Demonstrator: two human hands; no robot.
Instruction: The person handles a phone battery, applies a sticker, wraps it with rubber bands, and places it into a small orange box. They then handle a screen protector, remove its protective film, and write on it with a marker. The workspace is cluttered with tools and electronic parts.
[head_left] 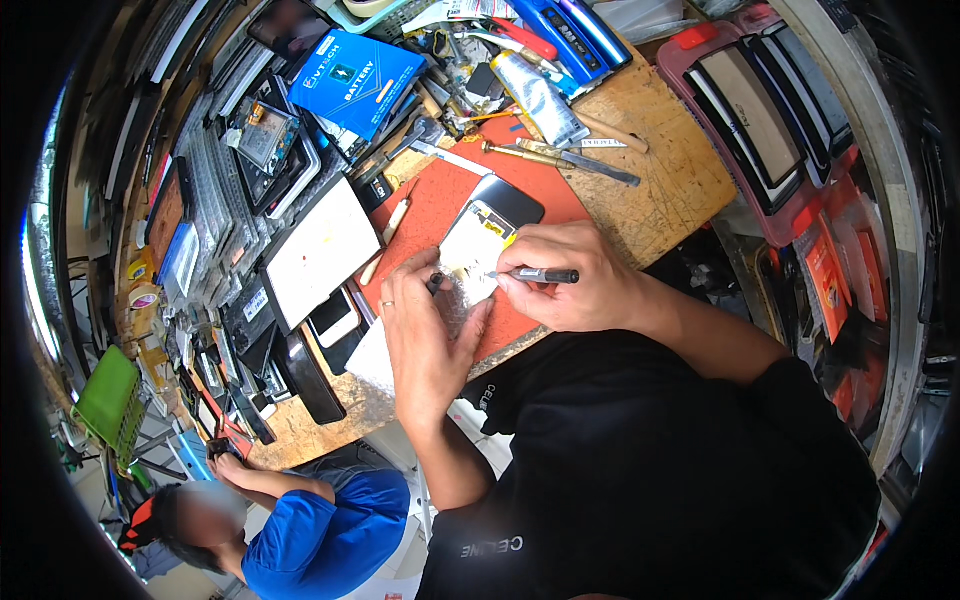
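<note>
My right hand [585, 280] is closed around a black marker pen [548, 275], its tip against a pale, silvery flat phone part [465, 245] with yellow and dark patches near its upper end. My left hand [422, 335] lies along the part's left and lower edge, fingers curled, a small black pen cap [435, 283] between them. Clear wrapping [470, 290] shows under the left thumb. Just beyond the part is a dark, smooth phone-shaped piece [515, 203], partly covered by it. All of this rests on a red mat [415, 215].
Screwdrivers [530, 152], a silver tube [540, 100] and a blue box [355, 85] crowd the far side. Stacked phones and screens [325, 250] fill the left. At right stands a pink bin [690, 80] of panels. A person in blue [330, 530] sits at lower left.
</note>
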